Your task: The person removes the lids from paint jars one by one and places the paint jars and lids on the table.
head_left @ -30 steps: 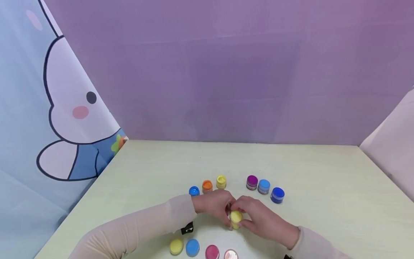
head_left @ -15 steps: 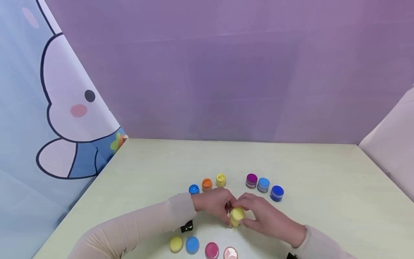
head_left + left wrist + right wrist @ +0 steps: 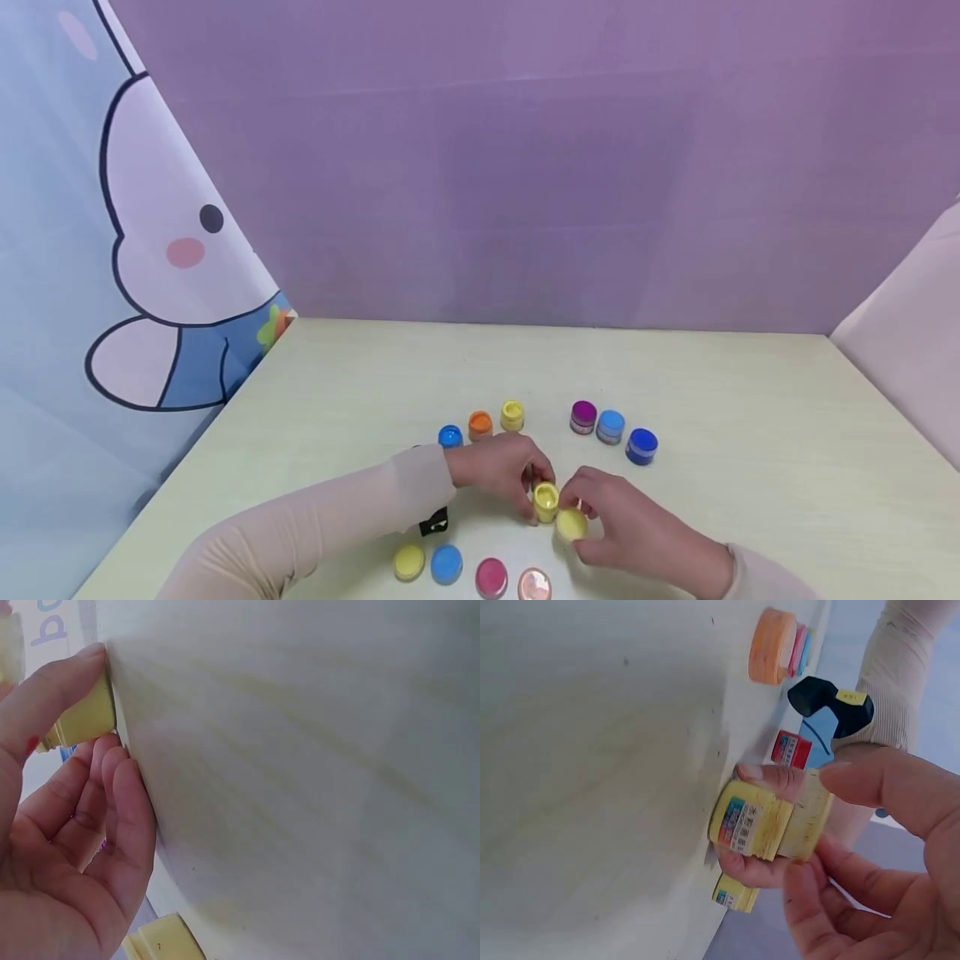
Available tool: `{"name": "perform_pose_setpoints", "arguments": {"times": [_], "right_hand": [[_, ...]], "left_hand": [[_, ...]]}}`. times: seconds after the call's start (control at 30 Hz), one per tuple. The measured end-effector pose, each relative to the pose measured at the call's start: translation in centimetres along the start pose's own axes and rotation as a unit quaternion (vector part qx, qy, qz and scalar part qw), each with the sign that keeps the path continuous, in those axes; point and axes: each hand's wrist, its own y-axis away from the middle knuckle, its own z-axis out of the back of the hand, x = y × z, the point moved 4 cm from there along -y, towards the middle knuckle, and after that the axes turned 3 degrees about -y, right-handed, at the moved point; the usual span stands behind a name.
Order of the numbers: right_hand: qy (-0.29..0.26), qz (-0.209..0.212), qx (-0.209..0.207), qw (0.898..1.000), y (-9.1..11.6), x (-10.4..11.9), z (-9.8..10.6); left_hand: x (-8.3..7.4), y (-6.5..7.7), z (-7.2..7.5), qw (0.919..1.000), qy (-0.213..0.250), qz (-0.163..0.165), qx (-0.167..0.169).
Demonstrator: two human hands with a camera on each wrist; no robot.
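Imo it all comes down to one small offset: the uncapped yellow jar [image 3: 546, 507] is at the lower middle of the frame, standing upright on the worktop [image 3: 750, 433] with its mouth up, and the yellow lid [image 3: 572, 526] is just beside it, right and a touch lower. Left hand [image 3: 504, 471] is pinching the jar from its left side, so that's the nearer one to it, while the right hand [image 3: 630, 521] pinches the lid's edge; honestly can't tell if lid and jar touch.
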Motion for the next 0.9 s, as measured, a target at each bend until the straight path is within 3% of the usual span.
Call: {"name": "perform_pose_setpoints", "arguments": {"times": [0.13,0.37,0.6,0.9], "right_hand": [[-0.009,-0.041,0.040,0.998,0.5,-0.1,-0.7],[-0.046,-0.118,0.110,0.986,1.3,0.0,-2.0],[-0.011,-0.106,0.133,0.985,1.3,0.0,-2.7],[0.013,-0.070,0.133,0.989,1.2,0.1,-3.2]], "left_hand": [[0.0,0.1,0.0,1.0000,0.002,0.002,-0.001],[0.1,-0.1,-0.1,1.0000,0.001,-0.002,-0.002],[0.2,0.0,-0.2,0.9999,0.000,-0.010,-0.004],[0.3,0.1,-0.2,1.0000,0.007,-0.006,-0.004]]}}
